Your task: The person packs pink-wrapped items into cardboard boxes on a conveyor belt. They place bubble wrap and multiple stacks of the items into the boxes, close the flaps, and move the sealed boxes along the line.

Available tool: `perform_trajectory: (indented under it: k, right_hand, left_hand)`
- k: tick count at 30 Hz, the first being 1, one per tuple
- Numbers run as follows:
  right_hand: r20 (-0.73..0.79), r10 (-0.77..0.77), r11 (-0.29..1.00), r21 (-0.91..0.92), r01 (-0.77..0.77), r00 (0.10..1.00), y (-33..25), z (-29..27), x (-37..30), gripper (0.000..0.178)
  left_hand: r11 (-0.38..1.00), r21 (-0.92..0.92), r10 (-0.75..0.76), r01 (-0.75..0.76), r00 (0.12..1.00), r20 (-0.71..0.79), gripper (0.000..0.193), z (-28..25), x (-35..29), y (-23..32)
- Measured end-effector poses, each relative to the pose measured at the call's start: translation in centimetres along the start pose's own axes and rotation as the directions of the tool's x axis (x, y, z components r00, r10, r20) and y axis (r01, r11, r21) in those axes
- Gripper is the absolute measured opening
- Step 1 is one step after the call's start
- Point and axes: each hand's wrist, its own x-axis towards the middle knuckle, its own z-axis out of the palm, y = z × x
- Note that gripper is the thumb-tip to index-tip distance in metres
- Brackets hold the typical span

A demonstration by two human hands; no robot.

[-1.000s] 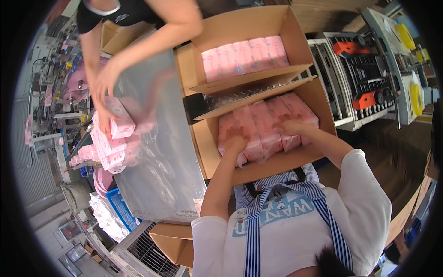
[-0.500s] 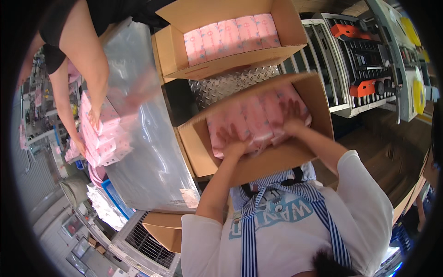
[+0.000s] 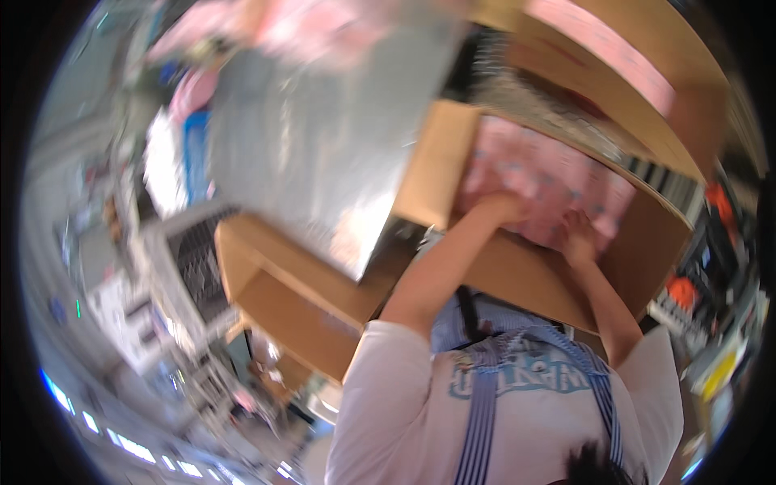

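Pink patterned packs (image 3: 558, 174) fill an open cardboard box (image 3: 525, 275) in front of me. My left hand (image 3: 508, 206) reaches over the box's near wall onto the packs, its fingers stretched forward but blurred. Lower and to the right, my right hand (image 3: 580, 234) rests against the near right part of the packs with its fingers spread. Neither hand grips anything that I can see.
A second box (image 3: 602, 81) of pink packs stands beyond mine. On the left lies a metal-topped table (image 3: 307, 137) with blurred pink packs (image 3: 323, 28) at its far end. An open cardboard box (image 3: 299, 299) sits below the table's near edge.
The view has swung left and is smeared, so the boxes now appear farther right. My hands remain on the packs in the box. More of the lower-left cardboard box shows.
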Motion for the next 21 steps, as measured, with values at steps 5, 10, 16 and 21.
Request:
perform_trajectory:
  k: [5, 10, 16, 21]
  right_hand:
    - [0.297, -0.3, 0.932, -0.111, 0.344, 0.907, 3.2, 8.8, 1.5, 0.017]
    - [0.567, -0.075, 0.991, 0.131, 0.0, 0.82, 6.5, 12.0, 5.0, 0.02]
    - [0.574, 0.015, 1.0, -0.028, 0.002, 0.819, 4.7, 9.9, 9.2, 0.025]
    - [0.493, -0.148, 0.985, 0.0, 0.17, 0.857, 3.7, 11.0, 9.9, 0.03]
  left_hand:
    - [0.939, -0.097, -0.033, -0.331, 0.195, -0.98, 0.05, 0.3, -16.5, -1.1]
    - [0.811, -0.473, -0.48, 0.345, -0.073, -0.874, 0.064, 19.2, -31.8, -7.8]
    - [0.695, -0.53, -0.655, 0.486, 0.124, -0.746, 0.048, 32.8, -32.2, -12.7]
    - [0.746, -0.546, -0.614, 0.381, 0.075, -0.786, 0.032, 30.5, -33.2, -16.5]
